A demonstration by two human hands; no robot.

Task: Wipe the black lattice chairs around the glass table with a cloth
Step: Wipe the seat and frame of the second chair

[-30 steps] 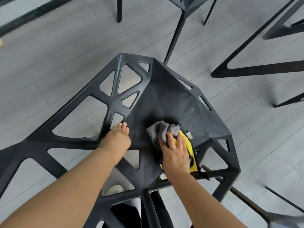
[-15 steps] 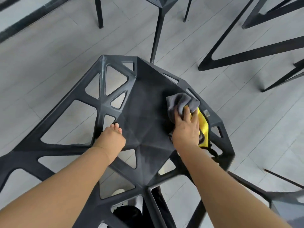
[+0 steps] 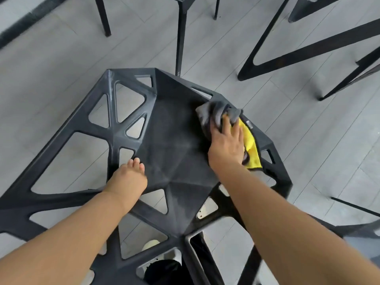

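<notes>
Because the chair (image 3: 174,140) is a stiff black lattice of hard bars and open gaps, it should take firm pressure without flexing, yet it looks light enough to shift, so bracing it by a bar seems sensible. Nearest, the left hand (image 3: 127,179) rests on the bar at the seat's left edge, fingers laid forward together, holding nothing. Further off, the right hand (image 3: 226,145) presses flat, fingers mostly straight, on the cloth (image 3: 216,114), which lies at the seat's far right edge, under and just beyond the fingertips. Soft and limp, grey with a yellow face, it bunches ahead of the fingers; a spread palm should keep it from snagging in the gaps. Beyond, another chair's legs (image 3: 181,38) stand on the grey floor (image 3: 61,48)
</notes>
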